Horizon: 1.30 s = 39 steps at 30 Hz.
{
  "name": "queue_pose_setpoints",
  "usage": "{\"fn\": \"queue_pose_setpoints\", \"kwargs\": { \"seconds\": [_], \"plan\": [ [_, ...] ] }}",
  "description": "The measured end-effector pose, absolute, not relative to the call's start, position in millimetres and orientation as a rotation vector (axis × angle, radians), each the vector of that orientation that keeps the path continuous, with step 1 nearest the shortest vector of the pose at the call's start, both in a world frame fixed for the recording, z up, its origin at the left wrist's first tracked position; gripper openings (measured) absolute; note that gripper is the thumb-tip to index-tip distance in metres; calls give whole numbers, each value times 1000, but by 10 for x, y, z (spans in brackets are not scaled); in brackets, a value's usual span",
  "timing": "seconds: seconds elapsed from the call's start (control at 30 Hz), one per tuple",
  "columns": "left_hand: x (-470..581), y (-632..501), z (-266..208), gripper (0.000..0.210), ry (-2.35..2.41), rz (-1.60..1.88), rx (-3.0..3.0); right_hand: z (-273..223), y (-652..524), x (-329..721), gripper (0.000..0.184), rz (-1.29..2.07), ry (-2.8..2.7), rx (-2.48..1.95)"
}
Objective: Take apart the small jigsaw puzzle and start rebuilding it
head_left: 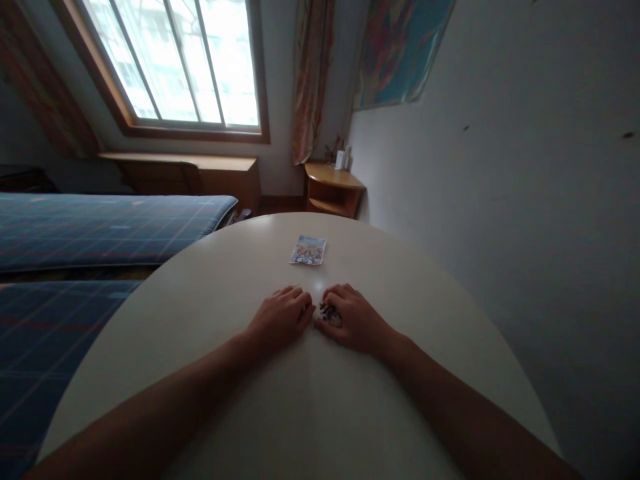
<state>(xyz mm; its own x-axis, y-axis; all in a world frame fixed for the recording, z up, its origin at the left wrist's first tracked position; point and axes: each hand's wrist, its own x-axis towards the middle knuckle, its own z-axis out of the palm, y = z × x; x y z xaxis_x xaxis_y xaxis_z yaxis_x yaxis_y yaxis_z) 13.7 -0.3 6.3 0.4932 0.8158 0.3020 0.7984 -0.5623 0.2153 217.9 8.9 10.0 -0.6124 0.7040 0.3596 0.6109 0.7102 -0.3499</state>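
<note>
My right hand (pixel 353 319) lies on the white round table (pixel 395 267), its fingers and thumb curled around a small cluster of dark and pale pieces (pixel 331 313). These pieces are too small and dim to name. Just left of them, my left hand (pixel 283 313) rests with its fingers bent and pressed together, and what they hold, if anything, is hidden. A narrow gap separates the two hands. Beyond them a small colourful printed card or packet (pixel 308 251) lies flat, touched by neither hand.
Beds with blue plaid mattresses (pixel 110 223) stand along the left. A wooden desk (pixel 225 163) is under the window (pixel 185 63). At the back, a wooden corner shelf (pixel 333 175) carries small white items. The bare wall (pixel 525 220) runs close on the right.
</note>
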Motion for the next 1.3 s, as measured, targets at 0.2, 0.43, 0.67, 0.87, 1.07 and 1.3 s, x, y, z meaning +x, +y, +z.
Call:
{"fn": "queue_pose_setpoints", "kwargs": {
  "seconds": [0.2,0.43,0.67,0.87,1.07,1.3],
  "plan": [
    [127,-24,101,27,1444,505,2661,91,96,2173,21,295,-2471,-921],
    [119,6,71,30,1549,526,2598,128,73,2168,20,240,-2514,-937],
    [81,61,33,35,1639,670,2408,113,94,2185,24,289,-2515,-918],
    [50,106,43,36,1466,996,2138,41,163,2199,9,428,-2393,-885],
    [49,71,92,32,1347,990,2049,125,162,2308,24,507,-2393,-867],
    [-27,-18,201,29,1279,797,2073,390,-67,2446,99,465,-2632,-1295]
  ]
}}
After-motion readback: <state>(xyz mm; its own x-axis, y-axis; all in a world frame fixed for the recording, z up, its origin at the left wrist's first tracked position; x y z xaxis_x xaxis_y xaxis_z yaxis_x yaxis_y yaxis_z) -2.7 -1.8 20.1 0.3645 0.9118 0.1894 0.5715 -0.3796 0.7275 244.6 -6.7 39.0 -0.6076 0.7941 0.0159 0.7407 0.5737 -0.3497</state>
